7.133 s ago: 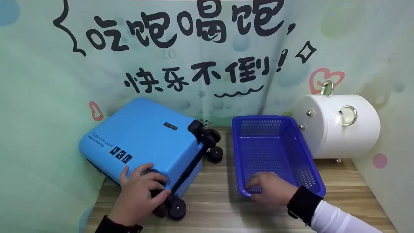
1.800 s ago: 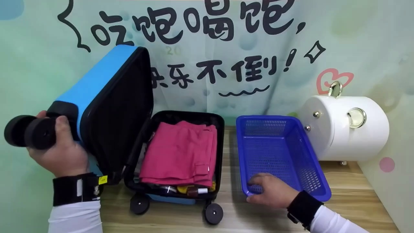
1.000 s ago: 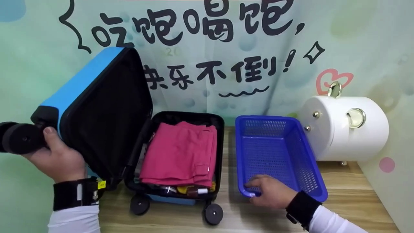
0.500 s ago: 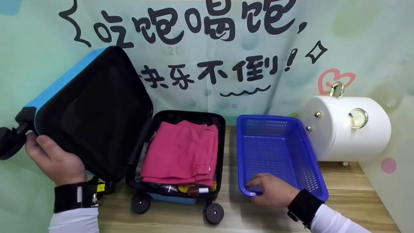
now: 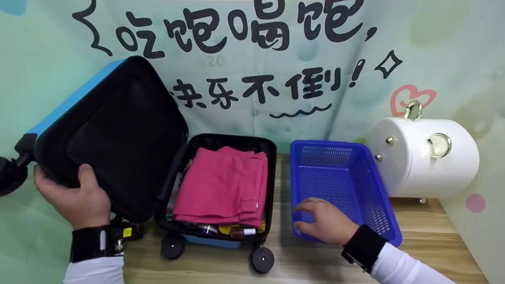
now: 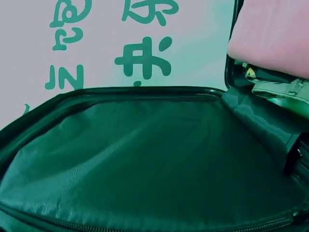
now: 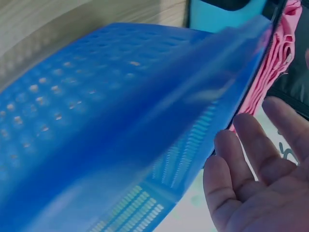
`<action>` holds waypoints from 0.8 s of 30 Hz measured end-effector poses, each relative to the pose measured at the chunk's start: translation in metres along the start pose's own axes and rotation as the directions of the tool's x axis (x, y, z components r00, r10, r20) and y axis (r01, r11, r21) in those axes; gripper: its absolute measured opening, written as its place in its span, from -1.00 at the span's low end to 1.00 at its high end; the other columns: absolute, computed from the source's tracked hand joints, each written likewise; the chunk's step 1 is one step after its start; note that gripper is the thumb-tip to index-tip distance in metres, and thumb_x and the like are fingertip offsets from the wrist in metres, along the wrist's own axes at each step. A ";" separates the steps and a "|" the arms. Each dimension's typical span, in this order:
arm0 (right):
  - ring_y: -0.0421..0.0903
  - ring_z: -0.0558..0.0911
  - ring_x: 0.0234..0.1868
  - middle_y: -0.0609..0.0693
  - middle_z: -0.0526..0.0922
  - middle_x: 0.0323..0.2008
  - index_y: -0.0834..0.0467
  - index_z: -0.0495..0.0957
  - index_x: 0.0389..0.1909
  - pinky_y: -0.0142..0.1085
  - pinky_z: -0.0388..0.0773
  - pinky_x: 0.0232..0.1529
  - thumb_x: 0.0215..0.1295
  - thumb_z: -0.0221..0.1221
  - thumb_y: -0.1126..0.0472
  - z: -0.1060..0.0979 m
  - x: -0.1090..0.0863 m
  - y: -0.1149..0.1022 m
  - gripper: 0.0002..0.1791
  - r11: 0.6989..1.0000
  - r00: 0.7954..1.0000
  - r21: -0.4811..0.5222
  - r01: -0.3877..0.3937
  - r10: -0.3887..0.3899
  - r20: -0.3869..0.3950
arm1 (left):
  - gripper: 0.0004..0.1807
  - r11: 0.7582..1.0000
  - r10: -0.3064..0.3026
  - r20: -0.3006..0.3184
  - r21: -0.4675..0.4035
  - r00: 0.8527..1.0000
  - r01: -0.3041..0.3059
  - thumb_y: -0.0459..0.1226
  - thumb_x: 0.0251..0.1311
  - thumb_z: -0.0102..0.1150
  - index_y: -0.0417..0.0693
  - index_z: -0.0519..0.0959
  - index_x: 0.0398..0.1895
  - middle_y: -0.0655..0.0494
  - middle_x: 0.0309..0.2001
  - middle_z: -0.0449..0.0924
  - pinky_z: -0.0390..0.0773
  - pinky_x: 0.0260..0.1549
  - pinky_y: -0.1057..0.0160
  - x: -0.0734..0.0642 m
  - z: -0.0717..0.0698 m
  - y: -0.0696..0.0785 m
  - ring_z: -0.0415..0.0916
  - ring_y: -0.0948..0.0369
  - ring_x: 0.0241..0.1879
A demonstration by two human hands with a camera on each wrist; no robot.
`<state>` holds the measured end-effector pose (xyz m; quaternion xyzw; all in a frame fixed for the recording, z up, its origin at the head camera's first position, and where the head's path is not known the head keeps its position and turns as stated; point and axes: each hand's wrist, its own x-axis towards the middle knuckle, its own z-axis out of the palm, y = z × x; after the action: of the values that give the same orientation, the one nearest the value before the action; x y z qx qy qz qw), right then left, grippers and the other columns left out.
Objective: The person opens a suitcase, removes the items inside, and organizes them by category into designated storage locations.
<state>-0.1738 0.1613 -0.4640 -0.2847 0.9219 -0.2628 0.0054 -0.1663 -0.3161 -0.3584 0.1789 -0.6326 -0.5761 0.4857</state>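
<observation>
A blue suitcase lies open in the head view, its black-lined lid [image 5: 118,130] tilted up on the left. My left hand [image 5: 81,203] grips the lid's lower edge, thumb on the lining and fingers behind the edge. Folded pink clothing [image 5: 223,185] fills most of the base, with a small brown bottle with a white cap [image 5: 240,232] at its front edge. My right hand [image 5: 327,221] hovers over the near left corner of the blue plastic basket [image 5: 325,181], fingers loosely bent around nothing. In the right wrist view its fingers [image 7: 256,145] are apart from the basket wall.
A white cylindrical container [image 5: 438,165] with a metal ring on top stands right of the basket, close against it. Behind everything hangs a printed backdrop [image 5: 252,122]. The suitcase's black wheels [image 5: 262,259] stick out at the front over the wooden tabletop [image 5: 315,264].
The suitcase has been turned and opened; its lid has swung further left. My left hand slid from beside the wheel onto the lid's edge. My right hand has lifted off the basket's rim.
</observation>
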 end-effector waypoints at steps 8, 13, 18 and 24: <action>0.15 0.62 0.14 0.20 0.65 0.13 0.31 0.51 0.29 0.08 0.51 0.21 0.37 0.30 -0.07 0.007 0.032 -0.021 -0.34 0.955 0.979 0.217 -0.203 0.202 0.027 | -0.06 0.933 0.208 0.000 0.299 0.978 -0.198 -0.30 0.28 0.17 -0.38 -0.11 0.60 -0.20 0.62 -0.18 -0.21 0.46 0.37 -0.035 0.006 -0.023 -0.24 0.22 0.59; 0.15 0.59 0.21 0.25 0.56 0.24 0.34 0.36 0.41 0.02 0.51 0.23 0.42 0.25 -0.08 0.017 0.060 -0.034 -0.26 0.853 0.935 0.393 -0.344 0.348 0.062 | -0.02 0.799 0.454 0.128 0.378 0.882 -0.467 -0.18 0.15 0.25 -0.51 0.02 0.52 -0.46 0.56 -0.17 -0.34 0.50 -0.04 -0.074 0.029 -0.047 -0.36 -0.16 0.60; 0.18 0.51 0.31 0.32 0.46 0.34 0.39 0.28 0.44 0.00 0.48 0.27 0.44 0.21 -0.05 0.023 0.088 -0.041 -0.23 0.753 0.878 0.473 -0.457 0.468 0.101 | 0.05 0.810 0.115 0.541 0.434 0.833 -0.394 -0.08 0.20 0.29 -0.24 -0.05 0.63 -0.33 0.59 -0.15 -0.18 0.41 -0.35 -0.088 0.064 -0.047 -0.16 -0.30 0.54; 0.17 0.36 0.43 0.35 0.31 0.45 0.41 0.07 0.54 -0.01 0.35 0.38 0.45 0.18 -0.04 0.026 0.106 -0.047 -0.11 0.732 0.862 0.478 -0.485 0.493 0.119 | 0.09 0.640 -0.485 0.708 0.688 0.514 -0.343 0.11 0.37 0.11 -0.29 -0.25 0.63 -0.44 0.55 -0.06 0.03 0.40 -0.35 -0.068 0.101 -0.054 -0.02 -0.39 0.48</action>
<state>-0.2337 0.0603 -0.4488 -0.0193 0.8658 -0.4803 0.1394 -0.2352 -0.2214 -0.4208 0.0878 -0.9544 -0.2819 -0.0431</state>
